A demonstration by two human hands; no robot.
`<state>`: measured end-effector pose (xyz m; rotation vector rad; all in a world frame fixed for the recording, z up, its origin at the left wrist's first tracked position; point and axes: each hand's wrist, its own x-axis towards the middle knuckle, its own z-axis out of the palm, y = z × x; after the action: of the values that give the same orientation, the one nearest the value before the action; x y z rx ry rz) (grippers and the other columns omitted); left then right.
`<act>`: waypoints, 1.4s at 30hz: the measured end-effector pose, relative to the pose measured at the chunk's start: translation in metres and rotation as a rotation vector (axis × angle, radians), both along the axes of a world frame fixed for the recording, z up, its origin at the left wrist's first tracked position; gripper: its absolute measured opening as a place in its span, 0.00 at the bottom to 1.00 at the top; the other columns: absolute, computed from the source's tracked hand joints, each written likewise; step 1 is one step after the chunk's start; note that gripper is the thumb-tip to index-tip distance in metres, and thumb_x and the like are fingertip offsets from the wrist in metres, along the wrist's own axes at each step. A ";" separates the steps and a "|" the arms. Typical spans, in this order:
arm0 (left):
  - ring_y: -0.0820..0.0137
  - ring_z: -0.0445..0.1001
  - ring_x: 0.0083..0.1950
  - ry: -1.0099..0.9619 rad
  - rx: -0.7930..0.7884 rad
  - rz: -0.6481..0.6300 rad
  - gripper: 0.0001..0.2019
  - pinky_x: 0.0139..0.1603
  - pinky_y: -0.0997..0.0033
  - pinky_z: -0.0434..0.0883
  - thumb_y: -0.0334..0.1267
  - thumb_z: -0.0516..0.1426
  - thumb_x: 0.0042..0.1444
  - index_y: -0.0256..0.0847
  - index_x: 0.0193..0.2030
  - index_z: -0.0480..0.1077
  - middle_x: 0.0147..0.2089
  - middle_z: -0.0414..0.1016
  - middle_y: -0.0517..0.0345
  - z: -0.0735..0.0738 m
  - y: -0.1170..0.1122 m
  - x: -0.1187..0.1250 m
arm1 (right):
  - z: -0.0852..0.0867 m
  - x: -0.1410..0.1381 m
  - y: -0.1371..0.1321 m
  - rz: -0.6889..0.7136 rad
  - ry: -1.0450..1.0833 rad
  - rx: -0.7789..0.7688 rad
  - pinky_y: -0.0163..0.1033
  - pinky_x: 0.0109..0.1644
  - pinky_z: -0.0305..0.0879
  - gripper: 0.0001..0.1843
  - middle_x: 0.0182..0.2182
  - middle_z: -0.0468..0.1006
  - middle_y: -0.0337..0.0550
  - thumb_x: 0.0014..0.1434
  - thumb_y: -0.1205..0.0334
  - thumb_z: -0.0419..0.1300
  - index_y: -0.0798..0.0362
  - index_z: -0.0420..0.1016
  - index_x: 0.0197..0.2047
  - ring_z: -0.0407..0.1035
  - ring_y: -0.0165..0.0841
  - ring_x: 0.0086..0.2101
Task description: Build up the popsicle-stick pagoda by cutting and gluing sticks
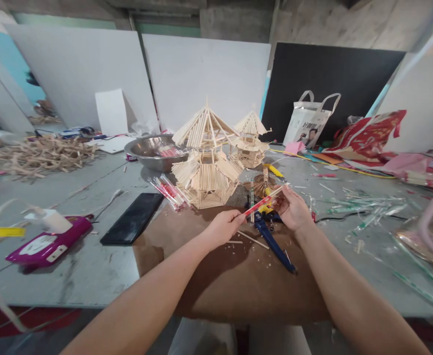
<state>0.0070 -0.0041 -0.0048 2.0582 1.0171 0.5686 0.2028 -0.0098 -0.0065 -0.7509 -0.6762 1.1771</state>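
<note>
My left hand [223,228] and my right hand [292,208] together hold a thin red-and-white wrapped pair of chopsticks [262,201], one hand pinching each end, above a brown cardboard sheet [238,276]. Just beyond stands a wooden pagoda model [206,162] built of sticks, with a smaller pagoda model [251,140] behind it. More wrapped chopsticks [170,192] lie beside the big model. Blue-handled pliers [271,241] lie on the cardboard under my hands.
A steel bowl [153,153] sits behind the models. A black phone [133,217] and a magenta box [48,244] lie left. A stick pile [42,155] is far left. Torn clear wrappers [364,207] litter the right; a white bag [310,123] leans at the back.
</note>
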 end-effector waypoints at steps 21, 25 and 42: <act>0.77 0.53 0.22 -0.029 0.067 0.024 0.16 0.23 0.77 0.53 0.46 0.44 0.52 0.38 0.21 0.58 0.18 0.53 0.66 -0.004 0.003 -0.001 | -0.004 -0.010 -0.001 0.028 -0.167 -0.024 0.28 0.18 0.61 0.13 0.15 0.70 0.34 0.37 0.56 0.65 0.56 0.72 0.24 0.62 0.22 0.14; 0.77 0.53 0.22 -0.014 0.089 0.010 0.16 0.23 0.77 0.52 0.46 0.43 0.53 0.38 0.21 0.56 0.19 0.52 0.66 -0.004 0.002 -0.001 | -0.005 -0.018 -0.003 0.055 -0.271 -0.065 0.27 0.17 0.59 0.14 0.13 0.69 0.34 0.35 0.55 0.65 0.57 0.72 0.23 0.61 0.22 0.14; 0.76 0.56 0.23 -0.047 0.093 0.027 0.18 0.23 0.77 0.55 0.48 0.42 0.53 0.37 0.27 0.65 0.19 0.57 0.64 -0.003 0.005 0.001 | -0.004 -0.022 -0.006 0.096 -0.339 -0.001 0.27 0.14 0.53 0.15 0.13 0.69 0.34 0.42 0.52 0.61 0.55 0.71 0.27 0.58 0.22 0.11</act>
<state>0.0078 0.0012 -0.0075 2.1047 1.0088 0.6872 0.1813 -0.0153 -0.0103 -0.9378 -1.0021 1.1476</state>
